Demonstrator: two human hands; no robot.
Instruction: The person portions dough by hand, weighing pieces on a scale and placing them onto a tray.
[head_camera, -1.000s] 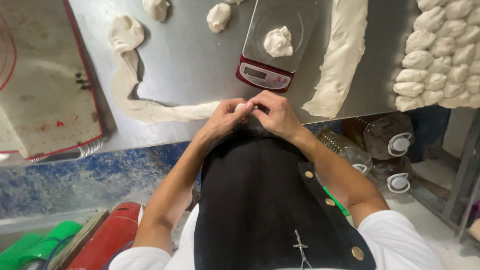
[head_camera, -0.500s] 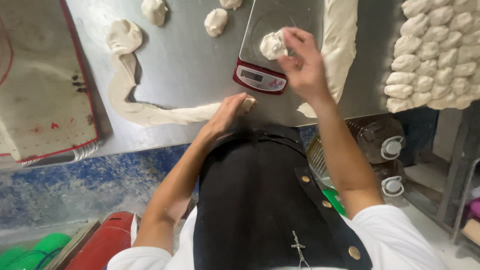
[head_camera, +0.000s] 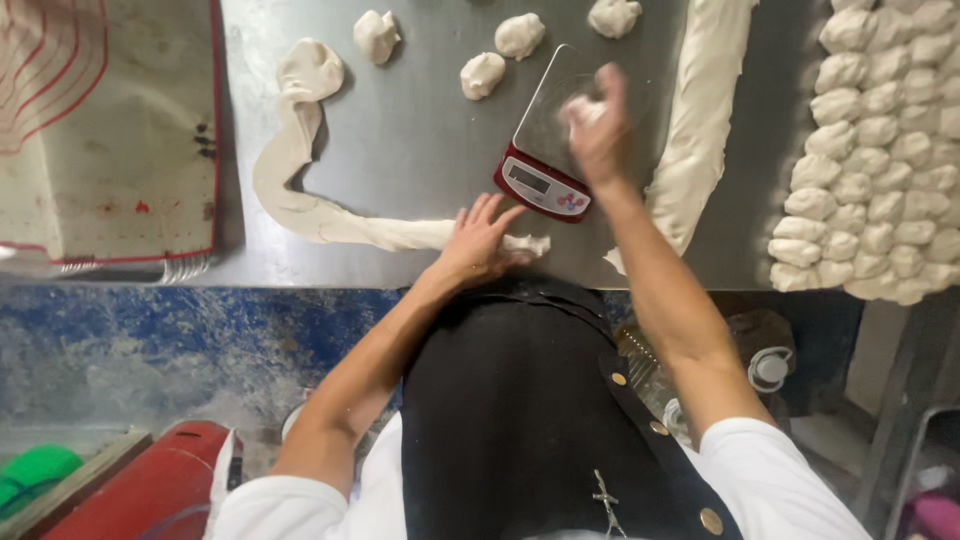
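Entry: my right hand (head_camera: 600, 135) has moved up onto the red kitchen scale (head_camera: 545, 160), fingers closed around a dough piece (head_camera: 580, 108); left hand (head_camera: 480, 240), fingers spread, now presses the dough rope (head_camera: 330, 215) flat.

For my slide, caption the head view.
Right hand lifts dough piece over scale; left hand rests on dough rope.

even, soft overhead light, dull sheen on steel table (head_camera: 420, 150), motion-blurred right hand (head_camera: 598, 130)

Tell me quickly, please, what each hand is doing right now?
Left hand: open, flat on the dough strip.
Right hand: closed on a dough piece over the scale.
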